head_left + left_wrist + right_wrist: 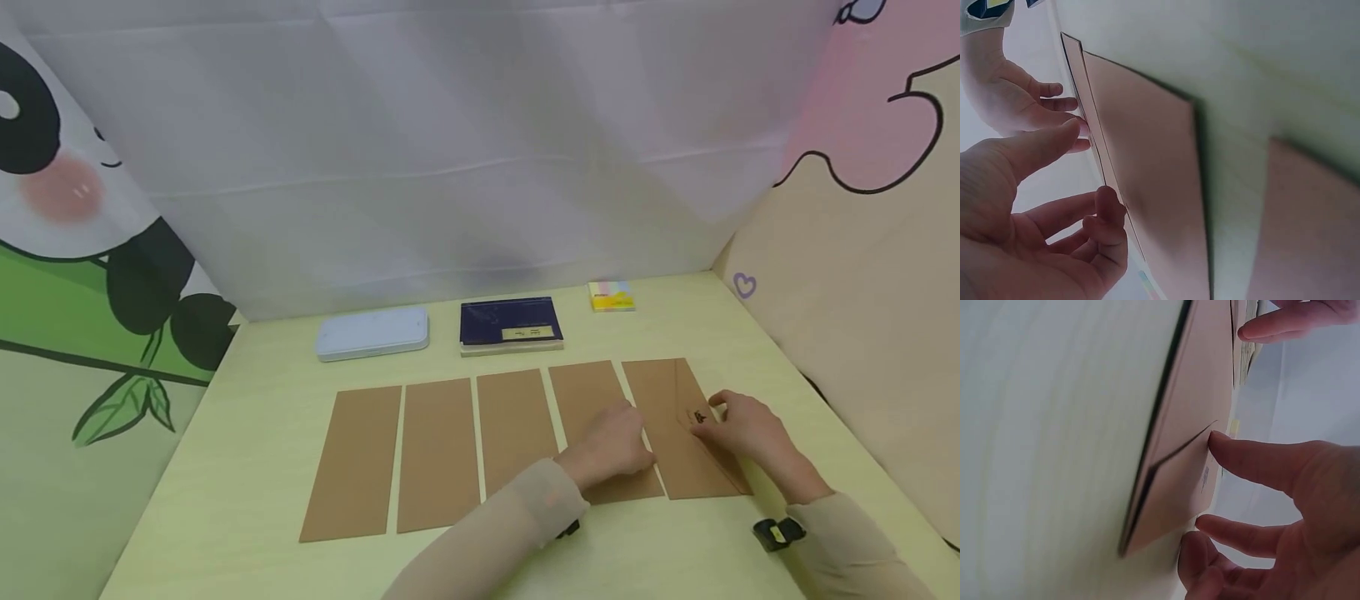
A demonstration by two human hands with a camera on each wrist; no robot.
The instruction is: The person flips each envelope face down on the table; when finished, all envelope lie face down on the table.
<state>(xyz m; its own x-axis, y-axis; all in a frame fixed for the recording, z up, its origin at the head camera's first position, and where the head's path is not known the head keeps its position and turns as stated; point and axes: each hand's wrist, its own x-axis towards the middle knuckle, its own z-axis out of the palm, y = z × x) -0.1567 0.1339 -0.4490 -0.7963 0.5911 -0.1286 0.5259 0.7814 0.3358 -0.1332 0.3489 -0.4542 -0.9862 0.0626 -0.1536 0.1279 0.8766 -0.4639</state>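
Observation:
Several brown paper envelopes lie in a row on the table. The rightmost envelope [660, 425] has a flap [1179, 494] folded over its right side, with a small dark mark; the flap's corner stands slightly off the body. My right hand [750, 429] is at that envelope's right edge. Its thumb touches the flap, while the other fingers bend loosely by the edge. My left hand [611, 446] hovers over the neighbouring envelope [585, 387], partly covering it, close to the rightmost one's left edge. In the left wrist view its thumb and fingers are apart, holding nothing.
Behind the row stand a pale blue flat case [372, 333], a dark blue notebook [510, 321] and a pack of coloured sticky notes [611, 296]. More envelopes [352, 462] lie to the left. A white cloth [450, 167] hangs along the table's back edge.

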